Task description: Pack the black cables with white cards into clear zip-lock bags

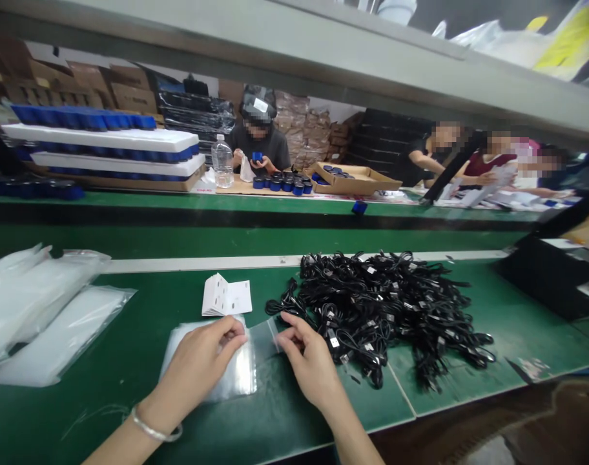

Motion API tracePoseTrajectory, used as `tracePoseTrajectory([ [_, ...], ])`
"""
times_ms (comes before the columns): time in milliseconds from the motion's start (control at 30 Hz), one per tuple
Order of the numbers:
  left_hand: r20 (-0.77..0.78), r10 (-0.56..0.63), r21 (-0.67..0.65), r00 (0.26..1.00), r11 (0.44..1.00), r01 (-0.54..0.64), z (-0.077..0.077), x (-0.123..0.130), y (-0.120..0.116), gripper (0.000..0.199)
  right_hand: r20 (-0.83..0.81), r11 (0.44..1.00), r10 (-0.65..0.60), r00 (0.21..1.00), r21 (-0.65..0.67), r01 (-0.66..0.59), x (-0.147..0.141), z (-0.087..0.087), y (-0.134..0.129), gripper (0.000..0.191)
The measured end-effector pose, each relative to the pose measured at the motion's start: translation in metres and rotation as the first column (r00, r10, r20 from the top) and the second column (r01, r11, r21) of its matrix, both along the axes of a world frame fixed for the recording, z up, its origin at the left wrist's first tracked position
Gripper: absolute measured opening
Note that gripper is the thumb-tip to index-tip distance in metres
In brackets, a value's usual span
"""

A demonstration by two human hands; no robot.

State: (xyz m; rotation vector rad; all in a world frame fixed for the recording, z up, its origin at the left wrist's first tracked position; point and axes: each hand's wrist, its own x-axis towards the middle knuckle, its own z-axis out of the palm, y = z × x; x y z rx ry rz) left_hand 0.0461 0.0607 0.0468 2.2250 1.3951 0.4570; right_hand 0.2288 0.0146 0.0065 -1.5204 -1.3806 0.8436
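Note:
A small clear zip-lock bag [264, 341] is stretched between my two hands, above the green table. My right hand [310, 363] pinches its zip end between thumb and fingers. At the other end, my left hand [202, 354], with a silver bangle on the wrist, is closed with thumb and fingertips on the bag. Under my left hand lies a stack of clear plastic bags [234, 380], partly covered by it. Folded white leaflets [227, 296] stand just beyond the stack. A big heap of coiled black USB cables [372, 303] spreads to the right of my right hand.
Packs of translucent bags [57, 329] lie at the left. A black box [551, 278] stands at the right. Overhead runs a grey shelf [294, 48]. Across the bench, a person [260, 135] handles a blue item beside a plastic bottle [222, 161]; other people work farther right.

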Motion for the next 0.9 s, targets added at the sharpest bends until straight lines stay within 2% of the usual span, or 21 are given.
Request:
tracePoseTrajectory([
  [100,0.042,0.001,-0.113,0.999,0.994,0.003,0.005,-0.010,-0.005,0.018,-0.146,0.988,0.106,0.984,-0.100,-0.121,-0.001,0.008,-0.002,0.025],
  [167,0.049,-0.010,-0.124,0.999,0.992,0.016,0.002,-0.018,-0.009,0.019,-0.216,0.978,0.124,0.968,-0.136,-0.156,-0.006,0.010,-0.005,0.023],
  [200,0.053,-0.006,-0.074,0.999,0.997,0.010,0.000,-0.023,-0.011,0.018,-0.252,0.976,0.122,0.960,-0.147,-0.163,-0.009,0.010,-0.007,0.024],
  [267,0.079,0.043,0.153,0.996,0.987,-0.054,-0.007,-0.030,-0.018,0.017,-0.324,0.972,0.113,0.939,-0.161,-0.172,-0.017,0.007,-0.010,0.025],
  [333,0.140,0.091,0.396,0.986,0.908,-0.140,-0.014,-0.033,-0.029,0.021,-0.383,0.969,0.097,0.919,-0.175,-0.176,-0.025,0.004,-0.012,0.024],
  [367,0.173,0.099,0.450,0.980,0.877,-0.168,-0.017,-0.034,-0.035,0.021,-0.404,0.967,0.094,0.910,-0.181,-0.180,-0.029,0.002,-0.013,0.024],
  [400,0.196,0.094,0.443,0.976,0.880,-0.174,-0.020,-0.033,-0.041,0.019,-0.419,0.965,0.098,0.903,-0.184,-0.190,-0.033,0.002,-0.013,0.023],
  [433,0.214,0.089,0.384,0.973,0.908,-0.168,-0.023,-0.032,-0.046,0.016,-0.426,0.962,0.106,0.899,-0.184,-0.201,-0.037,0.001,-0.014,0.022],
  [500,0.241,0.107,0.184,0.965,0.971,-0.154,-0.027,-0.030,-0.055,0.016,-0.418,0.959,0.127,0.899,-0.178,-0.219,-0.045,0.002,-0.014,0.018],
  [533,0.255,0.135,0.074,0.957,0.984,-0.159,-0.029,-0.029,-0.058,0.017,-0.403,0.959,0.136,0.905,-0.175,-0.222,-0.049,0.003,-0.015,0.016],
  [600,0.284,0.210,-0.121,0.935,0.976,-0.183,-0.032,-0.029,-0.061,0.022,-0.365,0.960,0.140,0.920,-0.177,-0.216,-0.055,0.004,-0.015,0.013],
  [700,0.308,0.295,-0.352,0.905,0.918,-0.180,-0.034,-0.030,-0.062,0.030,-0.331,0.961,0.133,0.934,-0.186,-0.203,-0.060,0.003,-0.017,0.014],
  [767,0.315,0.303,-0.417,0.899,0.895,-0.156,-0.032,-0.031,-0.062,0.034,-0.322,0.962,0.130,0.938,-0.187,-0.197,-0.062,0.003,-0.018,0.015],
  [900,0.288,0.274,-0.423,0.918,0.896,-0.135,-0.025,-0.032,-0.064,0.035,-0.323,0.964,0.130,0.937,-0.181,-0.196,-0.064,0.005,-0.019,0.017],
])
